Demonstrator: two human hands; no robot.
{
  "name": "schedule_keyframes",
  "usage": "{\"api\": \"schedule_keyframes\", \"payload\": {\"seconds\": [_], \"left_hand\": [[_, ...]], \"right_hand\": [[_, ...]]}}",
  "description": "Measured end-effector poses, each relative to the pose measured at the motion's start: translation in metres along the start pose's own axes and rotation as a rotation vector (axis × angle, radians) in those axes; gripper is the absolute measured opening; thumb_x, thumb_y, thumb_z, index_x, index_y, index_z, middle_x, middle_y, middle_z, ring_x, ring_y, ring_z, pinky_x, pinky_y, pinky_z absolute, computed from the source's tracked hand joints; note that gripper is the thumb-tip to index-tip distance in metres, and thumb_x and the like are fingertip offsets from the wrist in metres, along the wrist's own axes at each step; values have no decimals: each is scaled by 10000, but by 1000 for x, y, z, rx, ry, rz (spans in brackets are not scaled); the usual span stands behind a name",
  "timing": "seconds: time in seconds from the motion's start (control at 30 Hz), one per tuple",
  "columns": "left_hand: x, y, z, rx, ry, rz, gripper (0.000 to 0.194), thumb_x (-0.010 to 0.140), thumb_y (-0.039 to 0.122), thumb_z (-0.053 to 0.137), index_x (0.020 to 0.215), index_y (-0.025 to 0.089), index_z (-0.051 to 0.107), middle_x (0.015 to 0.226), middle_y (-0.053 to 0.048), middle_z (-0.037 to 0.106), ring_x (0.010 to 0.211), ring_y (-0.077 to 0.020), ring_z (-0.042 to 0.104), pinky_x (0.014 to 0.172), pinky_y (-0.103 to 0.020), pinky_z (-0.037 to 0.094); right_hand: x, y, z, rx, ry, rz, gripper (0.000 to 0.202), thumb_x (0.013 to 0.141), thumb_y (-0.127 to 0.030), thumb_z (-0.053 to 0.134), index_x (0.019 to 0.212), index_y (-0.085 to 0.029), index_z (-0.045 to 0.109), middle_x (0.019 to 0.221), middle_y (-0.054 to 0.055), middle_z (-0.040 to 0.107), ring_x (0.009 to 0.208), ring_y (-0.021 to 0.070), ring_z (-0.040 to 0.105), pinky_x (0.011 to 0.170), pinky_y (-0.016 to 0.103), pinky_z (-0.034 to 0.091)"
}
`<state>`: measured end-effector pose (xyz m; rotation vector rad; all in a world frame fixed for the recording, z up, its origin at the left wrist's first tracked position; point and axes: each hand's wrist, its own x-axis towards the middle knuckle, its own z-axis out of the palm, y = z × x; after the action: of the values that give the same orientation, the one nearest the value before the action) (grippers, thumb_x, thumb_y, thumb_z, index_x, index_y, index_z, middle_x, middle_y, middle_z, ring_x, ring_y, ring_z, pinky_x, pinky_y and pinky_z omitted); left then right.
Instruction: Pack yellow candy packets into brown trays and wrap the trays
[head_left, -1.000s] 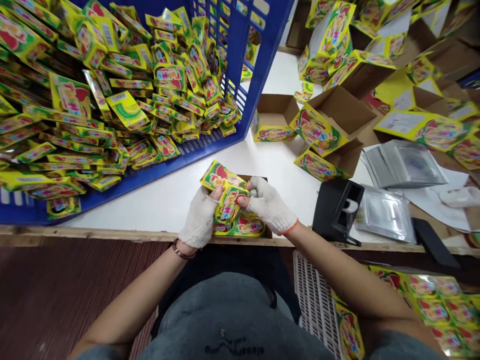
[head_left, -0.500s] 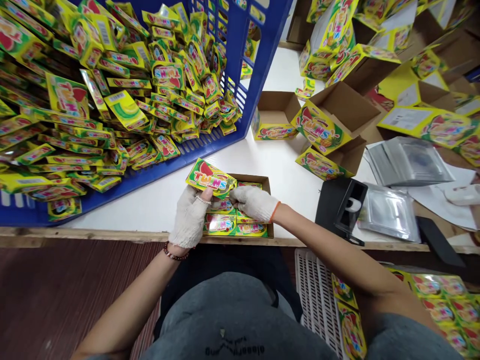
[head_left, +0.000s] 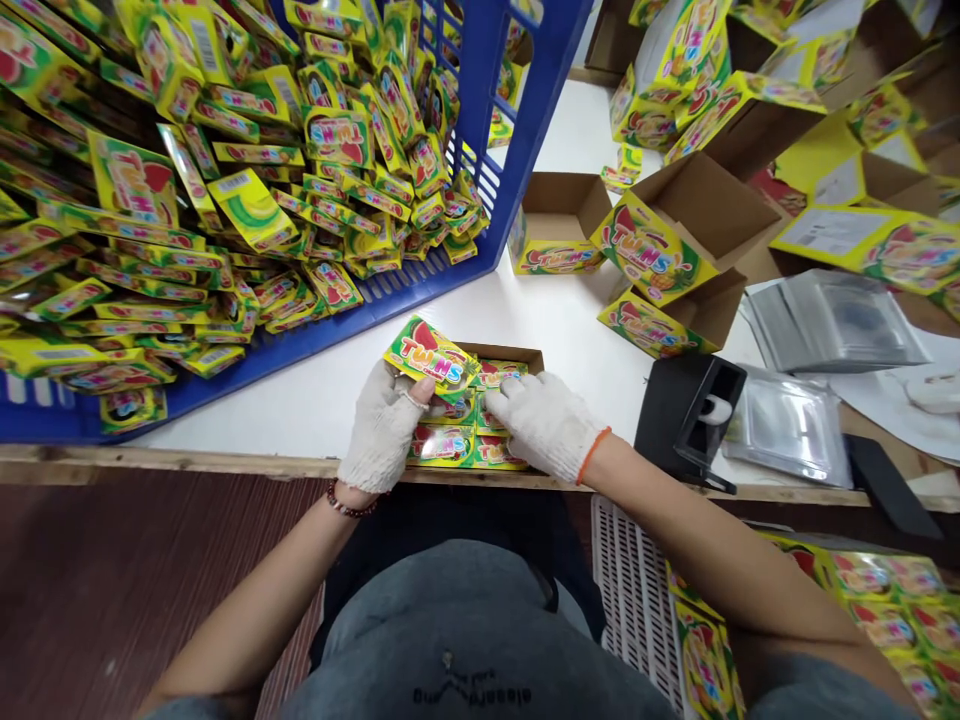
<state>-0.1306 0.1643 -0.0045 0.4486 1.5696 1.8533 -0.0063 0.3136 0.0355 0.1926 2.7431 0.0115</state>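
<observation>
My left hand (head_left: pixel 382 425), in a white knitted glove with the thumb bare at its tip, grips a yellow-green TWINS packet (head_left: pixel 429 357) above the left part of an open carton (head_left: pixel 536 356). Inside that carton lie several flat TWINS packets (head_left: pixel 442 446) in rows. My right hand (head_left: pixel 551 422), gloved in white with an orange cuff, rests over the carton's right side. Its fingers are bent down on the packets there, and whether they grip one is hidden.
A blue crate (head_left: pixel 277 370) heaped with packets fills the left. Open printed cartons (head_left: pixel 562 255) stand behind and to the right. A black tape dispenser (head_left: pixel 686 415) and clear plastic sleeves (head_left: pixel 795 425) lie at the right. Below is a white basket (head_left: pixel 634 590).
My right hand has moved slightly right, off the held packet, and onto the packets in the carton. My left hand still holds its packet, now a little further right.
</observation>
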Motion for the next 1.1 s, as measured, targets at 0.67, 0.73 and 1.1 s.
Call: {"api": "schedule_keyframes", "payload": {"seconds": [0.67, 0.73, 1.1], "left_hand": [[-3, 7, 12, 32, -53, -31, 535, 786, 497, 752, 1173, 173, 573, 1132, -97, 690, 921, -222, 683, 752, -343, 601], [0, 6, 15, 35, -69, -46, 537, 772, 491, 761, 1153, 164, 571, 1124, -98, 692, 905, -213, 678, 749, -337, 597], [19, -4, 28, 1210, -373, 277, 152, 884, 223, 539, 1001, 183, 627, 984, -110, 692, 968, -289, 646, 895, -452, 515]], "right_hand": [[17, 38, 28, 497, -28, -146, 288, 887, -183, 476, 1104, -145, 662, 1114, 128, 644, 990, 229, 576, 821, 337, 417], [13, 38, 27, 735, 55, -91, 286, 919, -240, 452, 1107, -144, 644, 1083, 116, 661, 972, 225, 594, 839, 351, 454], [13, 60, -18, 654, 284, 212, 224, 899, -257, 476, 992, -196, 670, 963, 64, 707, 856, 202, 608, 751, 294, 441]]}}
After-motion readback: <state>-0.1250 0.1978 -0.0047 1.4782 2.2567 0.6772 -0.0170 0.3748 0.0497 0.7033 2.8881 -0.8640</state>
